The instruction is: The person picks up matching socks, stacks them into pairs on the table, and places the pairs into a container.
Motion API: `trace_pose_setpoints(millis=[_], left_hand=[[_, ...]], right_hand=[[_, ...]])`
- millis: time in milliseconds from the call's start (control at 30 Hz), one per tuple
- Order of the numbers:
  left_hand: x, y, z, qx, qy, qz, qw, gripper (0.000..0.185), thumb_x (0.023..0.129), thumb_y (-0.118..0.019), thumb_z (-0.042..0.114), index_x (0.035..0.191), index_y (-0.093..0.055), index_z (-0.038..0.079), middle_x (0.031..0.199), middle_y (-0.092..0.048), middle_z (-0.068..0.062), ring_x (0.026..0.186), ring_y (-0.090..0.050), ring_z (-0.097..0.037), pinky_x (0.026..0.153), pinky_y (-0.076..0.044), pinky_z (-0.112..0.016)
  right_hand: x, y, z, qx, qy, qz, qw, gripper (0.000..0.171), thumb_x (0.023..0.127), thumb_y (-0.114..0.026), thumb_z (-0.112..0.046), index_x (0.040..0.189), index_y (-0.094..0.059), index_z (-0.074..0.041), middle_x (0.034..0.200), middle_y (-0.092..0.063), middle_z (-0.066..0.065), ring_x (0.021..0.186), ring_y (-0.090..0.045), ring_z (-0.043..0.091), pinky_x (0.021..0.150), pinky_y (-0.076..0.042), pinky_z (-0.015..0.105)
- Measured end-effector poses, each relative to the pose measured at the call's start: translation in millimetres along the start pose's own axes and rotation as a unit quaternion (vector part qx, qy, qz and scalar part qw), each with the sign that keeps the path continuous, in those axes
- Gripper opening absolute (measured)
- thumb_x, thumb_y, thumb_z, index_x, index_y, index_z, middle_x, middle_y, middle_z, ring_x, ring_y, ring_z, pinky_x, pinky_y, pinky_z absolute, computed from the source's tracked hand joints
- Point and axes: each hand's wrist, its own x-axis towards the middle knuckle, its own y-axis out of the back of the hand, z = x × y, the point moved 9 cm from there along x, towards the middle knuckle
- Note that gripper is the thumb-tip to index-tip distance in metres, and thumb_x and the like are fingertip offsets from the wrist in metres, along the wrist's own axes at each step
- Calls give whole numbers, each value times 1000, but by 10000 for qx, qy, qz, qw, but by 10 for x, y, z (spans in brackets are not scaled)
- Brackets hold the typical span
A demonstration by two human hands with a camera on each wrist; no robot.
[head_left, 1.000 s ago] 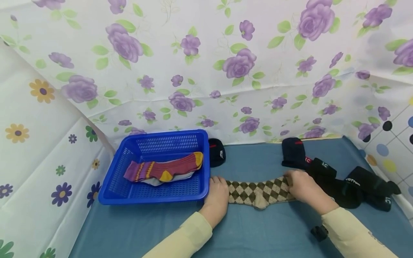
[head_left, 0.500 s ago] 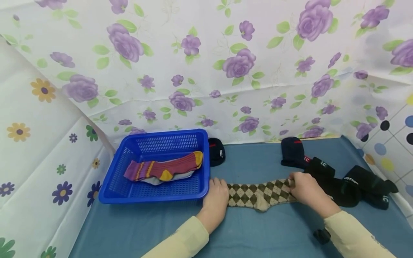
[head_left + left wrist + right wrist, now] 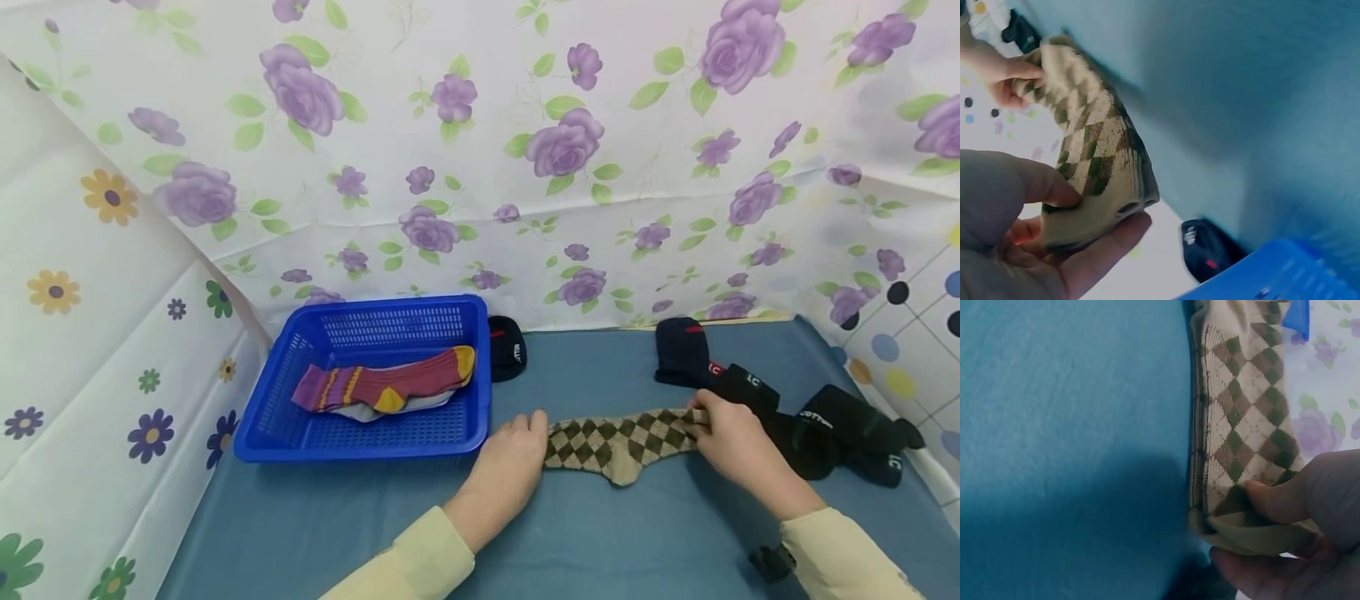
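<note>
A beige and brown argyle sock [image 3: 600, 442] is stretched between my two hands over the blue table. My left hand [image 3: 512, 458] pinches its left end, with the thumb on top and fingers beneath in the left wrist view. My right hand [image 3: 735, 433] pinches the other end between thumb and fingers; that end's folded edge [image 3: 1260, 534] shows in the right wrist view. The heel [image 3: 622, 471] bulges toward me near the middle. Layered edges run along the sock's side. Its shadow falls on the table below.
Left of the hands stands a blue basket [image 3: 360, 454] holding a purple, red and yellow sock [image 3: 405, 379] over a grey one. A black sock [image 3: 507, 348] lies behind it. Dark folded socks [image 3: 832, 425] are piled at right, and a small dark item [image 3: 772, 562] lies by the right sleeve.
Both hands have raised the argyle sock off the table and shifted it slightly right. The left hand has moved away from the basket's edge.
</note>
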Motion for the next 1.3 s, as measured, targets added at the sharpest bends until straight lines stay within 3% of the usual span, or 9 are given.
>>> trace_pose_setpoints(millis=[167,433,633,767,933,1133,1300], left_hand=[[78,352,-138,-334,14,401,9986,17,88,-61,15,95,-47,12,76,-54,0,63,-54,-12,49,-45,-24],[225,741,-666,-926,691,533,9919,24,88,-60,7,109,-50,16,88,-59,-1,74,-57,-12,60,-51,-24],[218,1057,-1020,-1417,937,1152,9787,15,95,-52,11,109,-53,16,92,-59,-1,79,-57,-13,67,-52,-27],[122,1266,-1259,-1555,1054,1717,9671,16,94,-50,5,108,-55,13,96,-59,-5,84,-58,-17,69,-52,-32],[-1,1481,-1568,-1585,1276,2149,9552,21,93,-48,-1,110,-56,9,99,-57,-9,85,-57,-22,67,-49,-35],[-107,1672,-1901,-1582,1651,2357,9445,20,94,-48,1,111,-57,8,104,-58,-11,89,-57,-25,71,-49,-38],[-239,1735,-2144,-1558,1891,2433,9385,19,95,-47,3,111,-57,6,104,-59,-13,88,-57,-26,69,-48,-40]], right_hand=[[26,201,-101,107,53,530,9985,16,89,-59,-8,104,-54,-11,86,-65,11,54,-50,13,44,-38,26],[38,551,-482,466,486,1601,9848,18,90,-60,-11,106,-56,-18,88,-67,7,49,-48,8,42,-37,25],[97,719,-813,846,998,2062,9697,22,87,-63,-9,103,-60,-23,94,-66,0,56,-57,8,45,-43,23],[187,743,-1079,1030,1309,2070,9640,22,85,-68,-12,102,-63,-26,94,-67,-3,66,-65,8,51,-49,21],[337,741,-1462,1216,1673,1984,9580,20,84,-69,-19,101,-64,-28,93,-68,-7,70,-67,3,58,-53,20],[486,722,-1854,1595,2144,1874,9452,17,84,-70,-21,99,-65,-28,92,-68,-9,73,-64,0,61,-54,19],[599,621,-2131,1786,2241,1508,9461,16,84,-70,-20,99,-65,-26,92,-68,-9,77,-64,0,64,-54,18]])
